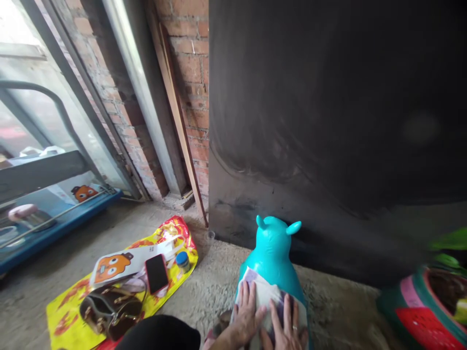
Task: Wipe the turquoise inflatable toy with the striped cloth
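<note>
An inflatable turquoise animal [272,253] with two ears stands on the floor in front of me, its head toward the dark board. Across its back lies a whitish cloth [266,290] with purple patches. My left hand [248,308] rests flat on the cloth's left part, fingers stretched out. Close beside it, my right hand [286,324], with a ring on one finger, also lies flat on the cloth, fingers spread. The lower parts of both hands run to the bottom edge of the view.
A yellow and red bag [62,311] lies on the left floor, bearing a white bag with an orange face [113,266], a phone [156,273], a blue-lidded jar [183,261] and a brown handbag [109,311]. A painted planter [423,316] stands right; a blue cart [62,231] stands left.
</note>
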Motion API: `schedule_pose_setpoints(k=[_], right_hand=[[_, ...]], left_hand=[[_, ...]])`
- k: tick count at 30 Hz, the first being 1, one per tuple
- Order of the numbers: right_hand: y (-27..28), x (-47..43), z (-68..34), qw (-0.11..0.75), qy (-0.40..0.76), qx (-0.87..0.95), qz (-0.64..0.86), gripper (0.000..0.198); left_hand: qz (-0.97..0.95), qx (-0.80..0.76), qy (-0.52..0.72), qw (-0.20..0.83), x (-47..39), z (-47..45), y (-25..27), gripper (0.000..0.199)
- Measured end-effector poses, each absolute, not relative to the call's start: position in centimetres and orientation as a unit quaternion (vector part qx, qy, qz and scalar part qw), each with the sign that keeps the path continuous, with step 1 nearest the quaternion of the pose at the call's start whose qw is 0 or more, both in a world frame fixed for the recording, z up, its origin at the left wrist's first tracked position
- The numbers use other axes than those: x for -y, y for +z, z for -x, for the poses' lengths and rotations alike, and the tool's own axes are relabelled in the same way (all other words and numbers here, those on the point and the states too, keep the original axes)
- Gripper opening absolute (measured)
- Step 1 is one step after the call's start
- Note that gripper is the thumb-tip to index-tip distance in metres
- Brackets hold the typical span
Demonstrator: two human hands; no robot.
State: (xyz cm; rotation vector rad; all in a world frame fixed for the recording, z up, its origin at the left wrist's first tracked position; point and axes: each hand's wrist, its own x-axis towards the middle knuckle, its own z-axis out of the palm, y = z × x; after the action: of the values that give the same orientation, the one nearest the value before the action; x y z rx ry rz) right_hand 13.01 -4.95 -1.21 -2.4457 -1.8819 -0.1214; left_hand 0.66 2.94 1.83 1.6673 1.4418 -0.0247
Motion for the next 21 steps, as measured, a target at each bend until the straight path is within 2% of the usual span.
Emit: schedule_pose_setpoints(k=[7, 12, 18, 21], right_hand=[[0.0, -1.0, -12.1, 0.040, -0.008, 0.617, 0.786, 0.057], [-1.1, -3.2, -12.8, 0.048, -0.011, 0.609, 0.792, 0.060], [-0.9, -0.3, -12.8, 0.068, -0.017, 0.642, 0.764, 0.058], [-1.3, 3.6, -11.9, 0.055, -0.034, 0.642, 0.764, 0.045]], left_hand=[[-0.634, -0.632, 0.041, 0.443, -8.8, -2.9, 0.8, 0.074], [-0.638, -0.629, 0.059, 0.441, -10.6, -3.0, 1.1, 0.075], [-0.642, -0.628, 0.066, 0.434, -6.8, -1.6, 1.1, 0.073], [-0.658, -0.620, 0.044, 0.424, -2.9, -0.1, -0.4, 0.076]])
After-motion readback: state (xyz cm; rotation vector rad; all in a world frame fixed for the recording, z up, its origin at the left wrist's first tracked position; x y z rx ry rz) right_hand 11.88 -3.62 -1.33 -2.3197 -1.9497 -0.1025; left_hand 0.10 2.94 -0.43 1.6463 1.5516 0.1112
